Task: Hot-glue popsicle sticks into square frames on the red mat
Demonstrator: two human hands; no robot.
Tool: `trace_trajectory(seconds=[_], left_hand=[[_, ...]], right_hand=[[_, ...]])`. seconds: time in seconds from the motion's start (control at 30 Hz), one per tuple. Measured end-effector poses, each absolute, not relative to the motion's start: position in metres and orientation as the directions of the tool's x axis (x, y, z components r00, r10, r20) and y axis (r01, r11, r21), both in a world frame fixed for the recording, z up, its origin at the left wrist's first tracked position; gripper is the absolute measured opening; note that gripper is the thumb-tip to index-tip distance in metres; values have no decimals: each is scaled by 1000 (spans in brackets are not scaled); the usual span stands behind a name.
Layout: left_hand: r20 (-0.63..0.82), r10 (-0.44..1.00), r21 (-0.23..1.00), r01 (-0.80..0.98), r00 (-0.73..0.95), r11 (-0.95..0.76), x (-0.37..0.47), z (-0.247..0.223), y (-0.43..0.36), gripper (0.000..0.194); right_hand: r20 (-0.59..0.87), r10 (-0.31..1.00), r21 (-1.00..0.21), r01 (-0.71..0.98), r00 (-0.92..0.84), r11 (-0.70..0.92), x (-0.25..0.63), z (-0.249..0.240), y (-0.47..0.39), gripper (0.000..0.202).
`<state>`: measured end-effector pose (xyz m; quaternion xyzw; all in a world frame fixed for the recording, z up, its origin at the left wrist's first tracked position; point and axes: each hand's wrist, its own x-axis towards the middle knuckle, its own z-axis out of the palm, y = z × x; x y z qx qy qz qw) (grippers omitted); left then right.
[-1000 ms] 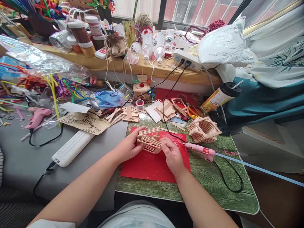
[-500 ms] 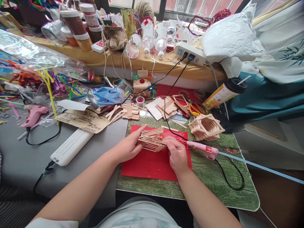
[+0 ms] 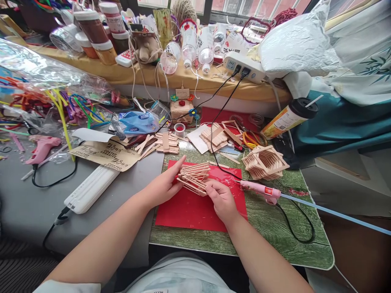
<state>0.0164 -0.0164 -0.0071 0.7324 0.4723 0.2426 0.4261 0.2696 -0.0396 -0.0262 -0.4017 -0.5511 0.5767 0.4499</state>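
Between my two hands is a popsicle-stick structure (image 3: pixel 195 176), layers of pale wooden sticks stacked crosswise, held tilted above a red sheet (image 3: pixel 195 215). My left hand (image 3: pixel 166 185) grips its left side, thumb raised along the edge and the other fingers partly hidden behind. At its lower right corner, my right hand (image 3: pixel 222 199) pinches the stick ends between thumb and fingers. A pink hot glue gun (image 3: pixel 259 190) with a long blue glue stick lies just right of my right hand. Behind it rests a second stacked-stick frame (image 3: pixel 265 162).
Loose sticks (image 3: pixel 167 143) and a pile of joined stick panels (image 3: pixel 216 137) lie at the back. Left are sandpaper (image 3: pixel 104 156), a white power strip (image 3: pixel 91 189) and another pink glue gun (image 3: pixel 44 148). A drink cup (image 3: pixel 290 118) stands back right. Black cords (image 3: pixel 224 103) cross the table.
The stick structure has turned and tipped between my hands, showing its side layers differently. My right hand has shifted slightly left and down along its corner; my left hand has barely moved.
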Motion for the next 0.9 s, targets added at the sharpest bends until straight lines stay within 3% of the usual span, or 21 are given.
trace_trajectory(seconds=[0.17, 0.27, 0.4, 0.77, 0.9], left_hand=[[27, 910, 964, 229, 414, -133, 19, -16, -15, 66], [5, 906, 932, 327, 423, -158, 19, -13, -13, 59], [-83, 883, 832, 520, 463, -194, 17, -7, -14, 64], [-138, 860, 833, 527, 491, -167, 15, -2, -20, 73], [-131, 893, 821, 552, 431, -146, 22, -1, -21, 75]], right_hand=[[-3, 947, -993, -114, -320, -42, 269, -31, -40, 30], [-23, 949, -989, -131, -314, -67, 268, -33, -41, 30], [-54, 949, -989, -114, -311, -94, 267, -33, -42, 31], [-62, 945, -989, -110, -321, -102, 264, -29, -41, 31], [-46, 931, -992, -90, -362, -84, 262, -23, -40, 32]])
